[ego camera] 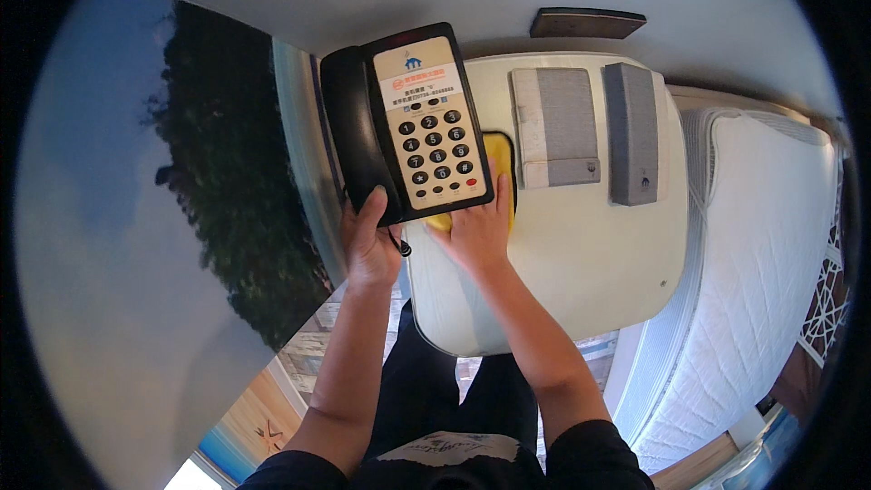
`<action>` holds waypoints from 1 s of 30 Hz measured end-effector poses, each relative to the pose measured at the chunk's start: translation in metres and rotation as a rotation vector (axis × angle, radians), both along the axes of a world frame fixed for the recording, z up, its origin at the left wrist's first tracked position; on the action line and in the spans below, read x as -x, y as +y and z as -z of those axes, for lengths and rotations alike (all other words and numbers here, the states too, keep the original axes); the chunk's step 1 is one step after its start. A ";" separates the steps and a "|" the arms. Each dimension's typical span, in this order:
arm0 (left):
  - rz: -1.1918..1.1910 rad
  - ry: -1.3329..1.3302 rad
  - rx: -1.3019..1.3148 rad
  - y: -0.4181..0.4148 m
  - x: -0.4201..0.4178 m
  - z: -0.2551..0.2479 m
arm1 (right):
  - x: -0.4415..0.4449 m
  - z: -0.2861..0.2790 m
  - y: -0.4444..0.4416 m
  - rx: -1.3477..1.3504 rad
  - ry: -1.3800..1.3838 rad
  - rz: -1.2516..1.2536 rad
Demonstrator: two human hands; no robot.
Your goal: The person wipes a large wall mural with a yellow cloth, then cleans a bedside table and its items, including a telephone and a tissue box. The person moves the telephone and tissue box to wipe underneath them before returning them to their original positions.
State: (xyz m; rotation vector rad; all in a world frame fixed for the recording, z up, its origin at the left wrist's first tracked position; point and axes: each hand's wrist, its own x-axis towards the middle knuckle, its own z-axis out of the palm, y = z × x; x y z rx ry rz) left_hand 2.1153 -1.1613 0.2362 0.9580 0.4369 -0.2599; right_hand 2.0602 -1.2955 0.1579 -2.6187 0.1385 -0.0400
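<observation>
A black desk telephone with a cream keypad face is raised and tilted above the left part of a small pale table. My left hand grips its lower left end, thumb over the handset. A coiled cord hangs by that hand. Under the phone's lower right edge, my right hand presses on a yellow cloth with a dark border, against the tabletop. The phone hides part of the cloth and some of my right fingers.
A grey-and-beige fabric folder and a grey box-like holder lie on the table's far right part. A white mattress stands close on the right. Behind is a wall with a dark bracket; a sky-and-tree mural borders the left.
</observation>
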 end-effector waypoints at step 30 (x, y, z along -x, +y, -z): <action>0.237 0.099 -0.175 -0.025 0.010 0.057 | 0.134 -0.005 -0.061 0.137 0.151 -0.097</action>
